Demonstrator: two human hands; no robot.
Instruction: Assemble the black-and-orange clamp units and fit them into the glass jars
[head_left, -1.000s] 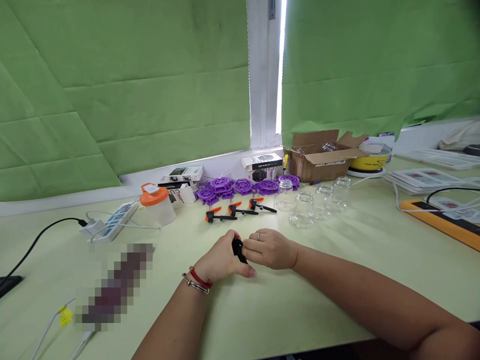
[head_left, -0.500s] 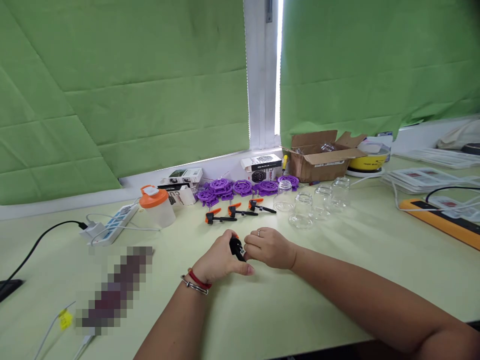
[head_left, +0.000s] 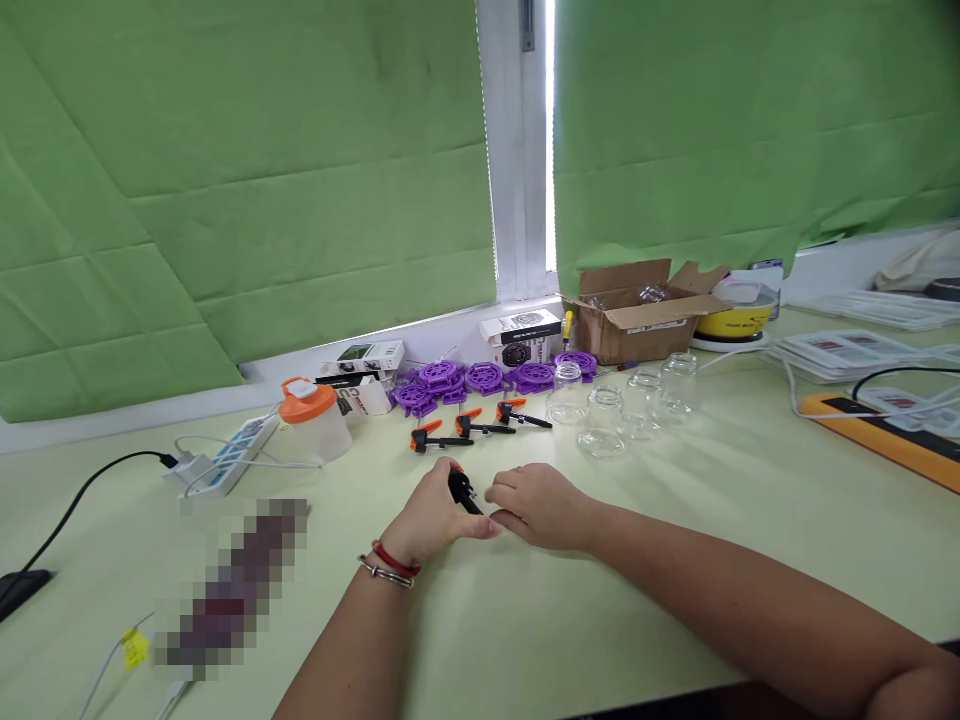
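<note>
My left hand (head_left: 431,515) is closed around a small black and orange clamp (head_left: 461,491) at the middle of the pale green table (head_left: 675,560). My right hand (head_left: 540,503) rests beside it, fingers curled, its fingertips close to the clamp's end; whether they touch it I cannot tell. Just beyond my hands lie three more orange and black clamps (head_left: 476,428) in a row. Behind them sits a heap of purple plastic wheels (head_left: 480,379). Several clear glass jars (head_left: 607,415) stand to the right of the clamps.
An orange-lidded plastic jar (head_left: 315,420) and a white power strip (head_left: 225,455) with cables sit at the left. An open cardboard box (head_left: 641,310), a yellow bowl (head_left: 739,318) and small cartons (head_left: 525,335) line the back. An orange strip (head_left: 885,440) lies right.
My right hand has drawn slightly away from the clamp and lowered toward the table. My left hand still holds the clamp, tilted a little more to the left.
</note>
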